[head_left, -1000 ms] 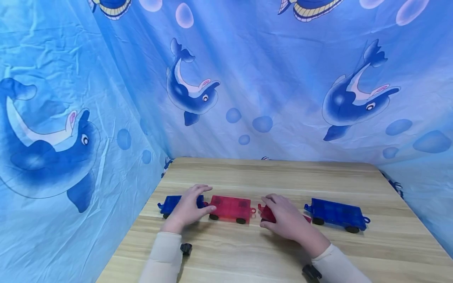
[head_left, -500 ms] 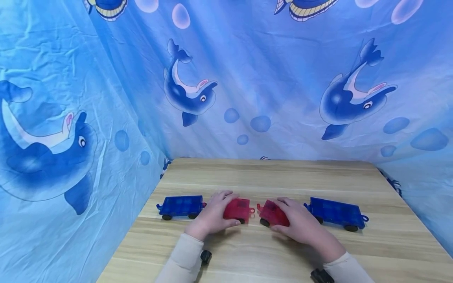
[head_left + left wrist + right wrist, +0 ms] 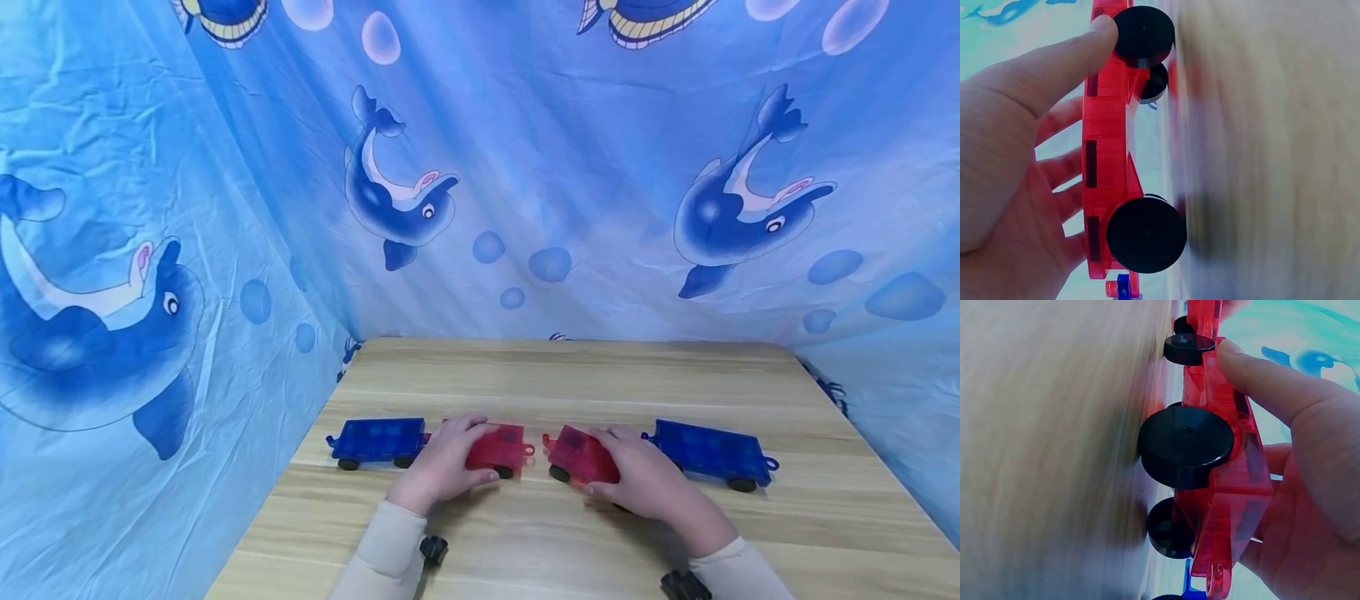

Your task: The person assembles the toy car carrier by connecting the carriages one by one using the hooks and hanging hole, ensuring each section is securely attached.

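1. Just below the centre of the head view sits a flat, rectangular, translucent red plastic wagon (image 3: 501, 447) with black wheels, its small red loop (image 3: 529, 450) pointing right.
2. The left hand (image 3: 444, 468) covers that wagon's left part and grips it, nearly closed to its width, thumb on the near side, fingers over the far side.
3. Right of it, across a small gap, is a matching translucent red plastic wagon (image 3: 579, 455), slanting towards the lower right, its red hook (image 3: 547, 440) facing the loop.
4. The right hand (image 3: 647, 477) holds this 2nd wagon likewise, thumb near, fingers beyond.
5. At the bottom of the left wrist view, a blue ring (image 3: 1124, 287) encircles a red peg on the 1st wagon.
6. 2 flat, translucent blue plastic wagons flank the red pair: 1 at left (image 3: 381, 440), 1 at right (image 3: 707, 452); whether the right-hand link is joined, I cannot tell.
7. All 4 are at the pale wood-grain table (image 3: 570, 383); blue dolphin-printed cloth (image 3: 480, 150) fills the upper frame.
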